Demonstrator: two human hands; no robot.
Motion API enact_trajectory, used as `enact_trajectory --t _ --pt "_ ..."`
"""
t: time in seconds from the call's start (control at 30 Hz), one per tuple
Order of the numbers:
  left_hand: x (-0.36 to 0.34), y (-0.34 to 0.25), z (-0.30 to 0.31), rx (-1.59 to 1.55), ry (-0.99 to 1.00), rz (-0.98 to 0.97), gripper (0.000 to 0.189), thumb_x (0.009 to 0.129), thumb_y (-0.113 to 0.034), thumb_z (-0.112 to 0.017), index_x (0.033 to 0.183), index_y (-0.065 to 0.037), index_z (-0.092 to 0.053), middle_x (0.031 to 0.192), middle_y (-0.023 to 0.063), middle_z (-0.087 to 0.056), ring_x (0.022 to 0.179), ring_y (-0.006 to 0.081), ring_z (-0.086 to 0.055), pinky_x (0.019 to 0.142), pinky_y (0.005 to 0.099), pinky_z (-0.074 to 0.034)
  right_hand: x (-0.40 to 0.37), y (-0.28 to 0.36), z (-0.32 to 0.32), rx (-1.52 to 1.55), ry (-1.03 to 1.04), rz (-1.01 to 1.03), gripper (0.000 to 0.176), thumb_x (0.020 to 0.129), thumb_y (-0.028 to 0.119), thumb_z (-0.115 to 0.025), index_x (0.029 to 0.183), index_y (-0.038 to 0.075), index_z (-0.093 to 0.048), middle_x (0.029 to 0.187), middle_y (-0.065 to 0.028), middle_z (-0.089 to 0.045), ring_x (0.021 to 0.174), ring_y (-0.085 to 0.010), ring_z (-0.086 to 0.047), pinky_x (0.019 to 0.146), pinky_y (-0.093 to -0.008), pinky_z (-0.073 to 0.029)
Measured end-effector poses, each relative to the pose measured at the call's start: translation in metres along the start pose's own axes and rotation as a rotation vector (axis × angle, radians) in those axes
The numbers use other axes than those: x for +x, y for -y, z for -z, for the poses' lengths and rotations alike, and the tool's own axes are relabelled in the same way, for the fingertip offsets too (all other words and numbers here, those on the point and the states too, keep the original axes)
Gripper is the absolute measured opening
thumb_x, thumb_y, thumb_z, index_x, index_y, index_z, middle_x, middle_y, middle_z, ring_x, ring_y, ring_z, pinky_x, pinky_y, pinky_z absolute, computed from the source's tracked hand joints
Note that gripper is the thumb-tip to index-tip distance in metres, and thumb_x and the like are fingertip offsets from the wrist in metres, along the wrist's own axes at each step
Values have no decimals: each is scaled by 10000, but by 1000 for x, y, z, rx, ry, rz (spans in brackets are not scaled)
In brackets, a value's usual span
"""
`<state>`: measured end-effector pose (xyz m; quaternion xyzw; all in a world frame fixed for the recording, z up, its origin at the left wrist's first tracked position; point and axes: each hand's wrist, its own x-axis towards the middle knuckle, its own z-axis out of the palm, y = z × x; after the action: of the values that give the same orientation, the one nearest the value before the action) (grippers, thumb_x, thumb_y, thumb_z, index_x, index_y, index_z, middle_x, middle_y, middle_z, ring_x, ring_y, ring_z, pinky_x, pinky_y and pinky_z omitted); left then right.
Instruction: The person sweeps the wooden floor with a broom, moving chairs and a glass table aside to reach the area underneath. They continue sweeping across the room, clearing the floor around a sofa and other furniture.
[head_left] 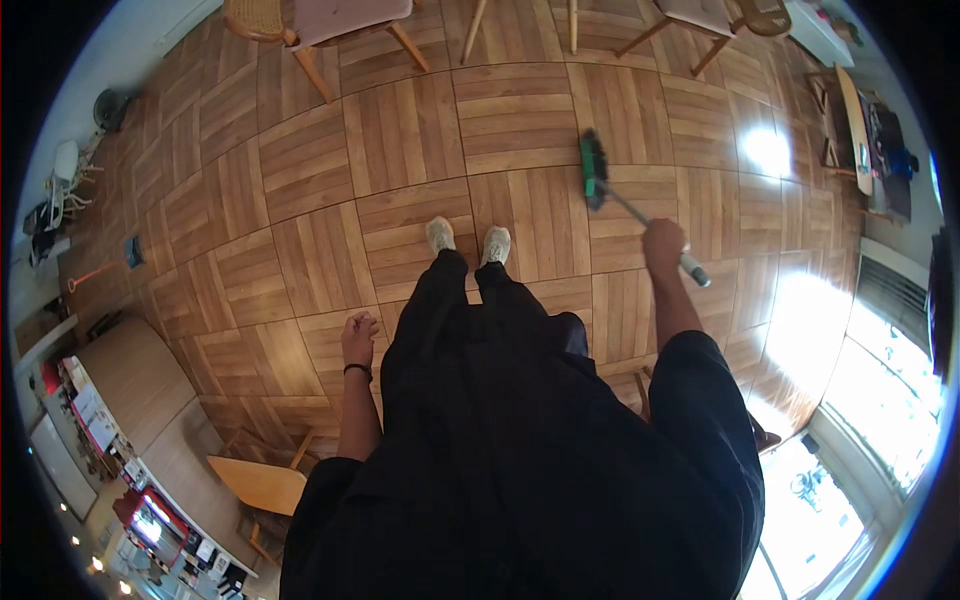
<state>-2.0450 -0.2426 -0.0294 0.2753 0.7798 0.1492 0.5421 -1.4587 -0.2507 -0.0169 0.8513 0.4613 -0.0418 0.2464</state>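
R grip is clamped round the broom handle, fist closed on the shaft near its upper end; a short bit of handle w/ a pale end sticks out past the fist toward the lower right. L grip hangs by the left leg, fingers curled in together, nothing in it, black band on the wrist.

Head view, looking straight down: broom runs diagonally from the R grip up & left. Its green head sits on the parquet floor, ahead of the shoes & to their right, bristle end pointing away from the person. Pale shoes stand side by side in the middle, well apart from the broom head. Black trousers & black sleeves fill the lower centre.

Around the edges: two chairs at the top, legs on the floor. Light wooden desk at lower left w/ small clutter along its far edge, too small to tell what. Low wooden stool just beside it. Bright sun patch on the floor at right, next to the window.
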Motion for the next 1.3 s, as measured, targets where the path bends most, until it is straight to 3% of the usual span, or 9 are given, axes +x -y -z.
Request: enact_trajectory --t 0.1,0.23,0.33,0.5,0.67,0.8,0.97,1.13,1.3 --pt "8 8 7 -32 -36 37 300 874 -292 -542 1067 -62 -549 924 44 -612 759 118 -565 594 236 -406 0 103 22 -45 113 127 154 789 198 -569 779 117 -699 719 -59 -661 665 -222 -658 518 -380 -496" --pt "20 -4 17 -101 -60 66 282 876 -275 -536 1066 -67 -551 926 41 -609 771 118 -563 597 226 -401 -18 246 149 54 245 297 170 788 203 -583 877 120 -702 860 -54 -673 812 -244 -655 584 -441 -478" --pt "30 -25 32 -160 -68 57 306 862 -309 -565 1065 -82 -533 942 34 -596 797 116 -556 657 239 -404 0 350 138 114 204 562 204 810 214 -566 899 84 -695 904 -89 -672 831 -272 -654 622 -474 -492" --pt "40 -60 63 -180 -134 27 296 873 -304 -548 1066 -80 -530 958 37 -600 822 127 -563 669 250 -408 12 423 152 337 478 616 346 846 373 -522 913 79 -692 917 -119 -667 885 -300 -637 733 -448 -488" --pt "69 -62 82 -248 -131 51 240 847 -248 -544 1004 -66 -537 896 30 -593 778 114 -564 605 218 -399 28 373 166 380 534 699 527 830 553 -461 893 79 -682 908 -162 -653 891 -338 -613 768 -427 -472" --pt "108 -69 82 -221 -49 46 198 836 -243 -552 945 -79 -533 837 23 -586 706 106 -560 552 215 -394 48 253 151 325 524 662 533 826 560 -454 894 78 -671 879 -182 -640 863 -357 -600 763 -444 -458" --pt "162 -118 69 -189 38 -47 160 839 -211 -547 927 -79 -525 824 26 -581 663 95 -543 523 211 -389 27 95 173 231 509 302 511 829 538 -479 905 73 -675 914 -177 -642 891 -344 -601 777 -447 -456" --pt "190 -179 44 -230 118 -108 164 844 -209 -541 937 -75 -518 807 17 -568 626 67 -514 491 184 -358 17 27 197 142 390 -87 451 832 474 -532 892 50 -674 937 -182 -643 898 -346 -612 764 -446 -475" --pt "181 -230 19 -31 97 -110 230 875 -256 -520 991 -58 -525 869 31 -582 712 89 -545 568 206 -392 53 -9 182 54 185 -241 305 840 342 -555 868 67 -685 853 -143 -666 791 -306 -654 670 -410 -516"
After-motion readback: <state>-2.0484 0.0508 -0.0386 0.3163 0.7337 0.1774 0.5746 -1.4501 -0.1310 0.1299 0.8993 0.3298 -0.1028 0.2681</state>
